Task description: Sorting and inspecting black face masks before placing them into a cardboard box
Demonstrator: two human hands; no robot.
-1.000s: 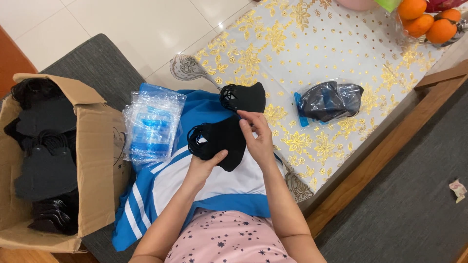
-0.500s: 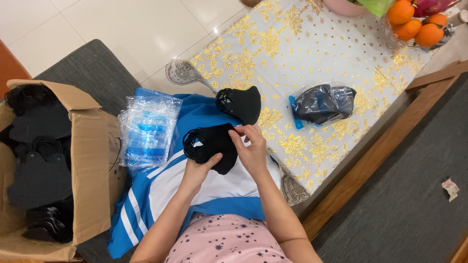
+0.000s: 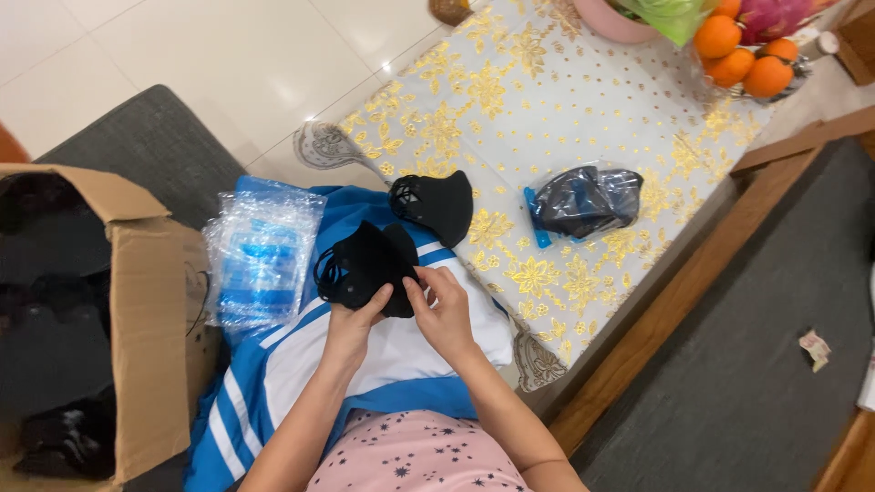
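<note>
black mask [image 3: 365, 266]: held in both hands over the lap, on top of a blue and white garment [image 3: 301, 364], just off the near edge of the table [image 3: 565, 118]
left hand [image 3: 349, 326]: grip closed on the mask's lower edge, thumb on top
right hand [image 3: 444, 305]: grip pinched narrow on the mask's right side, fingertips touching the fabric
second black mask [image 3: 436, 206]: lying loose right at the table edge, just above the held one, not touching it
plastic sleeves [image 3: 262, 258]: clear stack with blue strips, left of the hands
bagged mask [image 3: 583, 200]: dark bundle in a clear bag on the gold-flowered cloth, to the right
cardboard box [image 3: 137, 310]: far left, open, dark stuff inside
oranges [image 3: 740, 56]: far corner of the table
</note>
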